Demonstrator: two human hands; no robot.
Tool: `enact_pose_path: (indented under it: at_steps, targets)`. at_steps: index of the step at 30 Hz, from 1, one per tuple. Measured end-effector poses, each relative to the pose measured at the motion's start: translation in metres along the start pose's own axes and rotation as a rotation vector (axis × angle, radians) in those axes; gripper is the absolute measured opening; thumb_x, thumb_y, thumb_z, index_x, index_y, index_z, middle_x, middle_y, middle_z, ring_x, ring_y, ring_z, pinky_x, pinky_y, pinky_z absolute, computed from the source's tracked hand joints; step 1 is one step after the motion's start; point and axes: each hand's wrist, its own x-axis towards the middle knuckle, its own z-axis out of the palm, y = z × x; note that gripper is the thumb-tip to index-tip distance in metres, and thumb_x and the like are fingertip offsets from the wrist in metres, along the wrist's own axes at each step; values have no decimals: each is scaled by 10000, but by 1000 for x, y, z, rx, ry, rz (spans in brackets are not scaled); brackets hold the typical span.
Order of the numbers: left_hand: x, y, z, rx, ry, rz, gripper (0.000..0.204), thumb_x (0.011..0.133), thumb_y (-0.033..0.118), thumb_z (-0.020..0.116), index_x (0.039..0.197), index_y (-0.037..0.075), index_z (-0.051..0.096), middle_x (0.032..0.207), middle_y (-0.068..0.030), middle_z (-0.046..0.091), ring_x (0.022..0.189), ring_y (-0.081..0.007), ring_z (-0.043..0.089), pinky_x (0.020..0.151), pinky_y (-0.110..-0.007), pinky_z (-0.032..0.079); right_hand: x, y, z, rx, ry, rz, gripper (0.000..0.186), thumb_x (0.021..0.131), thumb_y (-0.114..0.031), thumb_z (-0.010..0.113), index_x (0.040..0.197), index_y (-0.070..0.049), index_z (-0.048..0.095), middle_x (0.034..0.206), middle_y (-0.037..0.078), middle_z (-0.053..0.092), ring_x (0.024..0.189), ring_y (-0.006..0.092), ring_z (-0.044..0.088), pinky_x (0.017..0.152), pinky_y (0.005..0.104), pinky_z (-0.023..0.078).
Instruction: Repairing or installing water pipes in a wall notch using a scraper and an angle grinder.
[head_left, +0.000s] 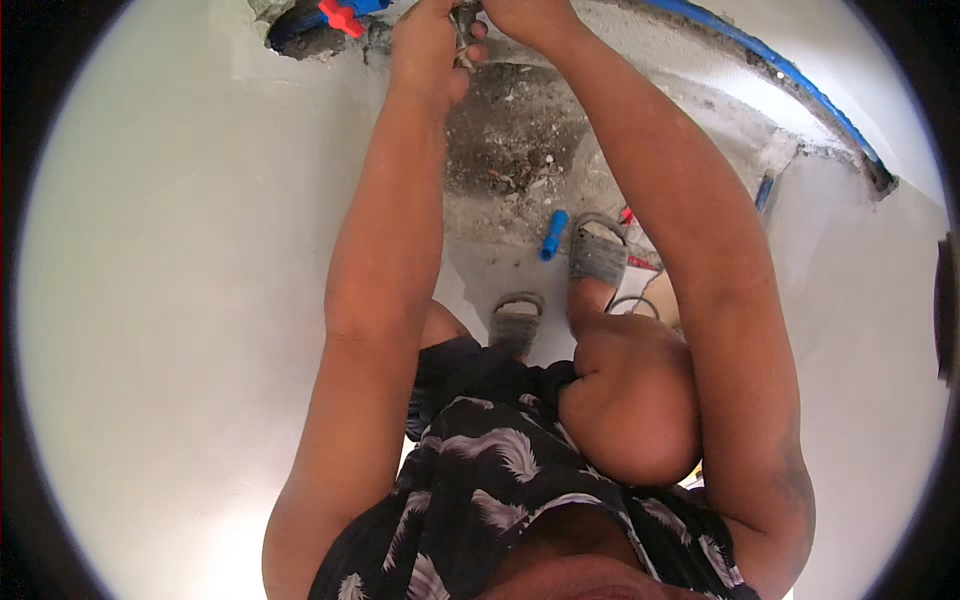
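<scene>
Both of my arms stretch to the top edge, where my hands meet in front of the wall. My left hand (428,45) is closed, its fingers curled round a small grey, metal-looking piece (465,22) whose kind I cannot make out. Close against that piece is my right hand (530,18); the frame's edge cuts off its fingers. Left of my hands, a red valve handle (342,17) sits on a blue pipe in a rough hole in the wall.
A blue pipe (745,40) curves along the wall at upper right. Below my hands lies rough, dirty concrete (515,150) with debris. A short blue pipe fitting (553,235) lies beside my right sandal (600,255). Pale smooth walls (200,300) flank me.
</scene>
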Motion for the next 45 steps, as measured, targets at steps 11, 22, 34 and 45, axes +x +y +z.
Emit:
enact_pose_path:
  at_steps: [11,22,34,45]
  targets:
    - [-26,14,23,-613,-23,-81,321,1008,292,454,1136,53,626,1051,-143,724,931,-303,722,846,-465,591,-2,-3,-4,187,69,108,507,1011,-386,578,1236,65,633,1204,310,669,1157,470,623,976,508,484]
    - [12,-49,37,490,469,512,552,1059,399,466,1376,-51,506,1231,-209,645,1072,-333,663,895,-423,554,9,19,4,137,23,24,507,1002,-384,560,1233,58,648,1236,318,648,1166,471,605,998,497,476]
    - [0,-25,55,-18,215,174,489,1081,403,436,1333,-1,546,1291,-194,611,1201,-325,599,1008,-470,502,13,12,-11,78,-190,104,486,1002,-358,570,1219,69,654,1241,321,651,1118,477,632,961,513,494]
    - [-10,-4,30,-448,26,183,455,1068,438,436,1308,83,590,1252,-141,672,1137,-329,662,982,-500,542,-6,-8,-18,74,31,23,445,1022,-337,551,1193,57,666,1218,289,676,1134,451,643,971,485,499]
